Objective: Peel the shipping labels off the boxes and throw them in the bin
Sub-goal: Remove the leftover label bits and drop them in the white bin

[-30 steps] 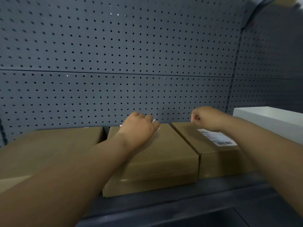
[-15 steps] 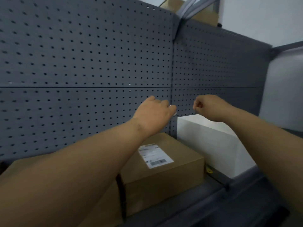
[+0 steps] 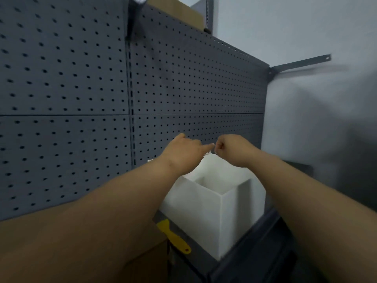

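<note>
your left hand is stretched out above the white bin, with the back of the hand toward you and the fingers pointing to the right. a small white piece shows at its fingertips, just over the far edge of the bin; it looks like a label, but it is blurred, and i cannot tell how the fingers hold it. your right hand is closed into a fist, and its knuckles almost meet the left fingertips. i cannot tell if something is inside the fist. both hands are above the open top of the bin.

the bin stands on the dark shelf, against the grey wall with holes. a yellow scraper lies on the shelf just beside the bin, on its left side. your left forearm covers most of a brown box at the lower left, next to the scraper. no label is visible on the part of the box that shows.
</note>
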Demonstrator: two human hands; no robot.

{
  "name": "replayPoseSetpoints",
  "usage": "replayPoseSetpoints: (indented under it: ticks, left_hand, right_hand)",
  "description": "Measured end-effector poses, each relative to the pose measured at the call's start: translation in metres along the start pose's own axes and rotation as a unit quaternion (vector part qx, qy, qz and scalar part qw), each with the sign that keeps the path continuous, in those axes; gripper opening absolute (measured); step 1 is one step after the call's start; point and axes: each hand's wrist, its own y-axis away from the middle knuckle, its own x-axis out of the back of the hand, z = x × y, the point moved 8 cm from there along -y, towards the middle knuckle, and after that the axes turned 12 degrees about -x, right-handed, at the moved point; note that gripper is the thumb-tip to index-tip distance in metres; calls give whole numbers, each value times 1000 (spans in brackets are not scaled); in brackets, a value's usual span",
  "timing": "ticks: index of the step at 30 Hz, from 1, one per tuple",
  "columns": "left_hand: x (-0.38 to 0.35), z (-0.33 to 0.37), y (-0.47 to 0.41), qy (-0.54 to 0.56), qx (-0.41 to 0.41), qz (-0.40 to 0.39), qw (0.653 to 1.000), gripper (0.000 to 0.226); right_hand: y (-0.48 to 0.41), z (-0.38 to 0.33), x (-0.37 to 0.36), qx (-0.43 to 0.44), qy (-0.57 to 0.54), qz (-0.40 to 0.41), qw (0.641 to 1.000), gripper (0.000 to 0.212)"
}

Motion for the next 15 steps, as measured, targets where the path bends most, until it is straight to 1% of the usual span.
replayPoseSetpoints:
  ticks: [2, 4, 6, 7, 10, 12, 15]
  left_hand:
    - [-20, -2, -15, 36, 4, -29, 999, 68]
    - [-36, -4, -26, 70, 29, -62, 995, 83]
    - [-49, -8, -33, 109, 65, -84, 988, 85]
    - [-53, -9, -37, 124, 76, -91, 985, 80]
    - [-64, -9, -45, 122, 69, -127, 982, 42]
    - [-72, -8, -48, 122, 59, -140, 981, 37]
    - [-81, -6, -53, 143, 56, -132, 979, 41]
  right_hand:
    - [-9, 10, -4, -1, 2, -3, 1000, 23]
    - [-17, 20, -8, -8, 0, -10, 1000, 26]
    - [-24, 28, -11, -12, -2, -12, 1000, 26]
    - [-27, 31, -12, -14, -2, -12, 1000, 25]
    - [-36, 39, -15, -18, 2, -15, 1000, 16]
    - [-40, 40, -19, -12, 7, -19, 1000, 12]
    - [-45, 40, -25, 3, 11, -28, 1000, 13]
